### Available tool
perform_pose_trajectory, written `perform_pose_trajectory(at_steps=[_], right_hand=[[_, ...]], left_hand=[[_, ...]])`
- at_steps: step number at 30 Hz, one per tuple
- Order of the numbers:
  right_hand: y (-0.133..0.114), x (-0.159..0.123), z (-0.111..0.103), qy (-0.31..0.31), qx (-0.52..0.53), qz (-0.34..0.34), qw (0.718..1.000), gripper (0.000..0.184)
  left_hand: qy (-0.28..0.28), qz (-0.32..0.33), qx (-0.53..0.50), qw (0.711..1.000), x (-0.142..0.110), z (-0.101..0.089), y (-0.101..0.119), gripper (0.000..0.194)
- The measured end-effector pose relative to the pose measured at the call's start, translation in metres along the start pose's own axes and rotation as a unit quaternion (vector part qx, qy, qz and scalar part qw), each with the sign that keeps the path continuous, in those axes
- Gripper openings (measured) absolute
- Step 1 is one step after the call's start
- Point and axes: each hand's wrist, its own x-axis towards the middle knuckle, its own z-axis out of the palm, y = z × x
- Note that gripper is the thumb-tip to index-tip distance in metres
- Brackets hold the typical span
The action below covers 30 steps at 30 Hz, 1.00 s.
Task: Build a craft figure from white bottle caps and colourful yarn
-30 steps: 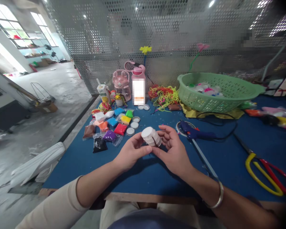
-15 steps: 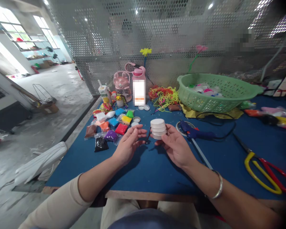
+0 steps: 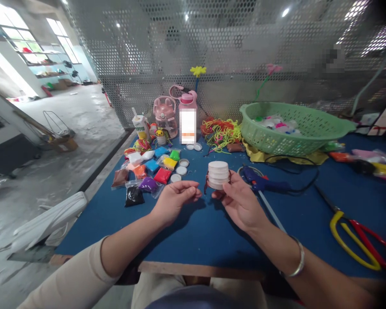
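Note:
My right hand (image 3: 244,201) is closed round the lower right side of a small white ribbed container (image 3: 218,175), holding it upright above the blue tabletop. Thin dark brown cord (image 3: 206,183) hangs along the container's left side, and more shows at its right. Just left of it, and apart from it, is my left hand (image 3: 176,199). Its fingers are curled in, with thumb and forefinger together; whether anything small is between them cannot be made out. Several bags of coloured clay (image 3: 149,184) and round white lids (image 3: 176,177) lie beyond my left hand.
A glue gun (image 3: 263,182) with a long glue stick lies right of my right hand. Farther right are large scissors (image 3: 354,240). A green basket (image 3: 292,139), tangled bright cords (image 3: 221,133) and pink bottles (image 3: 165,116) stand along the mesh wall.
The container has gone from between both hands, tilted, to upright in my right hand, farther right. My left hand has let go of it, opened, then curled its fingers in.

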Motion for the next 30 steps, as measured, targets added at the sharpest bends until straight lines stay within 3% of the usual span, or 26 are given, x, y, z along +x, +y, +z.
perform_pose_trajectory(at_steps=[8, 16, 23, 30], right_hand=[[0.003, 0.0, 0.001, -0.005, -0.046, 0.017, 0.999, 0.036], [0.006, 0.001, 0.001, -0.002, -0.047, 0.025, 0.999, 0.041], [0.014, -0.01, 0.012, -0.016, -0.116, 0.0, 0.993, 0.036], [0.006, -0.014, 0.009, 0.036, -0.324, -0.096, 0.94, 0.042]], left_hand=[[0.002, 0.084, 0.035, 0.996, -0.005, 0.005, 0.004, 0.026], [0.034, 0.129, 0.04, 0.99, -0.01, 0.005, 0.003, 0.046], [-0.105, 0.062, 0.035, 0.992, -0.012, 0.007, 0.001, 0.041], [-0.093, 0.042, 0.027, 0.994, -0.014, 0.008, -0.003, 0.036]])
